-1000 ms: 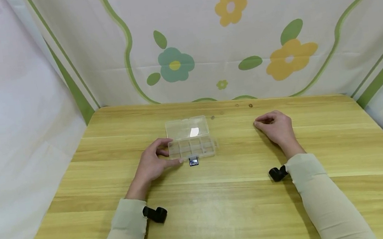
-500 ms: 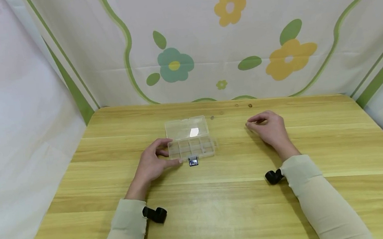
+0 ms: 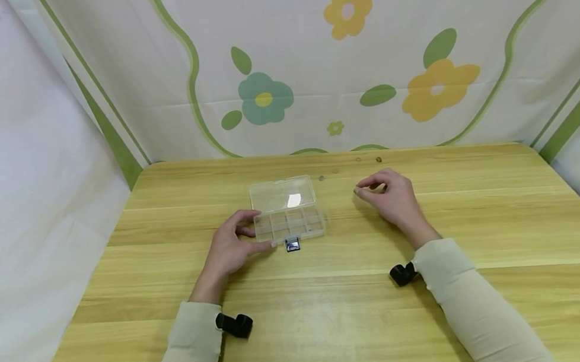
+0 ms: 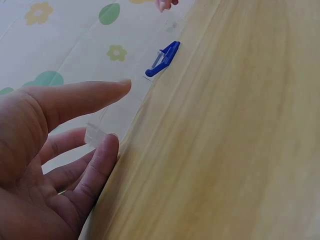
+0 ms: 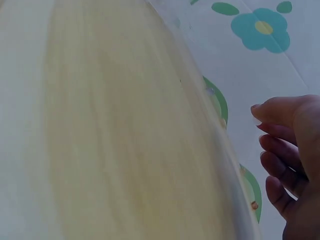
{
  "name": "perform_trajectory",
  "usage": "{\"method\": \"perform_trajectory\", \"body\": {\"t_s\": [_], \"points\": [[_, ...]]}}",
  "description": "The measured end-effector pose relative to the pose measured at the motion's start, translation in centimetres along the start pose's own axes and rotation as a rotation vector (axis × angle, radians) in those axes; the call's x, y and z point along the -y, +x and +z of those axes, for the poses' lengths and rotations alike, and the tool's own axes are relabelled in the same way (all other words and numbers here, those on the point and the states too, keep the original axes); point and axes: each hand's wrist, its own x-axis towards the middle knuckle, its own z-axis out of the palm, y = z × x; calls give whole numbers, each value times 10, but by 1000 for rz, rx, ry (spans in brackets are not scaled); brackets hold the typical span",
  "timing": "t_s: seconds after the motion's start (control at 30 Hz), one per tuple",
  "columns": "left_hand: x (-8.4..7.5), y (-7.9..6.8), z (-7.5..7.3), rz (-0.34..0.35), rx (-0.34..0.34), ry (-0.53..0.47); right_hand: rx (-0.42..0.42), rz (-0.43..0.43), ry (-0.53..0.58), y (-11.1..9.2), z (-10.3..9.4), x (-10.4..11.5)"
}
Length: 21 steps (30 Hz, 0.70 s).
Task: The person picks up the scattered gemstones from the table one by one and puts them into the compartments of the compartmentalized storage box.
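Observation:
A clear plastic compartment box lies on the table with its lid swung open towards the back. My left hand holds the box's left end, thumb along the front edge and fingers at the side. A blue latch sticks out from the box's front. To the right of the box, my right hand is raised over the table, thumb and index fingertips pinched together. A tiny brownish thing shows at those fingertips; its kind is too small to tell. A small speck sits in a right-hand compartment.
Near the table's back edge lie a small grey piece, a small brown round piece and faint pale ring-like pieces. Behind the wooden table hangs a flowered white cloth.
My right hand has moved left towards the box, its fingertips still pinched. The left hand and the box have stayed in place.

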Motion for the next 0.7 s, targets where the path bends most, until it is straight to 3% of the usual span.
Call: {"method": "perform_trajectory", "body": {"t_s": [0.43, 0.7], "points": [[1, 0, 0, -6, 3, -2, 32, -125, 42, -5, 23, 27], [1, -1, 0, 3, 5, 0, 84, -149, 52, -8, 37, 41]]}}
